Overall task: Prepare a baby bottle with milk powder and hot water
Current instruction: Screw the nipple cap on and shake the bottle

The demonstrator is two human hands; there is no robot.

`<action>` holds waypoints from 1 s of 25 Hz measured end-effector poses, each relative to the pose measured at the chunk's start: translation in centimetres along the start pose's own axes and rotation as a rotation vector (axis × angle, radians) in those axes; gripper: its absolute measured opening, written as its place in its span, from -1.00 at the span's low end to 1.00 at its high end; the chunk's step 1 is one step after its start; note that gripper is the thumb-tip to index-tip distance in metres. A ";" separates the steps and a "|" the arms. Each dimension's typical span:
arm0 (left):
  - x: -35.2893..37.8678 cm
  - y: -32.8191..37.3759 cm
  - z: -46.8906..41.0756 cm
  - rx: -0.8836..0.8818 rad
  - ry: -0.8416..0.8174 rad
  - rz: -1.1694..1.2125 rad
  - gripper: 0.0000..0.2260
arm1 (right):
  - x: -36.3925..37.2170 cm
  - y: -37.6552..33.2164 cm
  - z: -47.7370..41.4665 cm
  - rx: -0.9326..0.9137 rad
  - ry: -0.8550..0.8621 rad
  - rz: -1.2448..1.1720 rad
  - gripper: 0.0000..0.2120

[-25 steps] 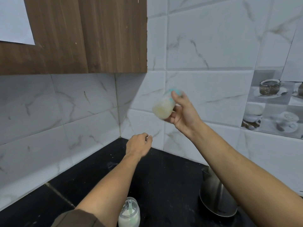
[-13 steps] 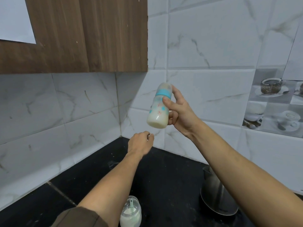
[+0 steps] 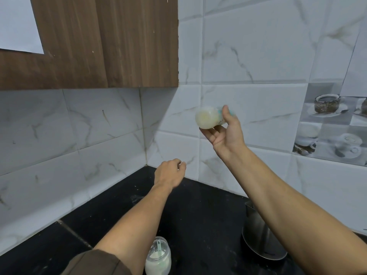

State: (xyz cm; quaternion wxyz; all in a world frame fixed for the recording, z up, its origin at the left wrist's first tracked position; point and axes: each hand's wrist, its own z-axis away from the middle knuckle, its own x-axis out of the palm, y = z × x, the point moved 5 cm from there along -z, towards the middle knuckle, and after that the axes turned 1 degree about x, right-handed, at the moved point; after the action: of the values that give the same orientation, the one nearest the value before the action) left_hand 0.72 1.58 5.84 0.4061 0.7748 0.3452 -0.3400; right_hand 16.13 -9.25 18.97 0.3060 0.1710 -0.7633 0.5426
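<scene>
My right hand (image 3: 226, 135) holds the baby bottle (image 3: 208, 118) raised in front of the tiled wall. The bottle lies tipped sideways, its milky base facing me and its teal collar behind my thumb. My left hand (image 3: 169, 172) hovers lower, above the black counter (image 3: 198, 211), fingers curled loosely with nothing visible in them. A glass jar of white milk powder (image 3: 157, 257) with a pale green scoop inside stands on the counter by my left forearm.
A steel kettle (image 3: 260, 241) stands on the counter under my right forearm. A wooden wall cabinet (image 3: 99, 46) hangs at upper left. Marble-look tiles (image 3: 258, 56) form the corner walls.
The bottle went from tipped, to upright half a second ago, to tipped sideways again in my right hand. My left hand stayed where it was.
</scene>
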 end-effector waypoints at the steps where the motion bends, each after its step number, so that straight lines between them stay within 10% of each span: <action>1: 0.0 0.1 0.0 -0.001 -0.002 -0.001 -0.61 | -0.1 0.0 0.0 0.034 -0.038 0.033 -0.42; 5: 0.2 0.1 0.0 -0.005 -0.016 -0.002 -0.63 | 1.4 0.9 1.9 0.042 -0.388 0.453 -0.37; 10: 0.0 -0.1 0.2 -0.003 -0.004 0.000 -0.62 | 0.8 -0.6 0.2 0.072 -0.081 0.042 -0.53; 14: -0.3 -0.4 -0.2 -0.006 -0.009 -0.010 -0.61 | 2.2 0.5 2.4 0.107 -0.457 0.330 -0.63; 18: -0.2 -0.4 0.1 -0.007 0.002 -0.001 -0.62 | 1.3 -0.2 0.9 0.118 -0.118 0.073 -0.67; 25: -0.5 -0.1 0.1 -0.001 0.001 -0.005 -0.62 | 2.0 0.2 1.4 0.166 -0.217 0.200 -0.63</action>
State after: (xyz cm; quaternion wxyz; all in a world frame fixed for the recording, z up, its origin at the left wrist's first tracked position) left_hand 0.34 1.45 6.19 0.4056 0.7740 0.3474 -0.3403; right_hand 14.07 -10.34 19.78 0.1513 0.1764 -0.7578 0.6097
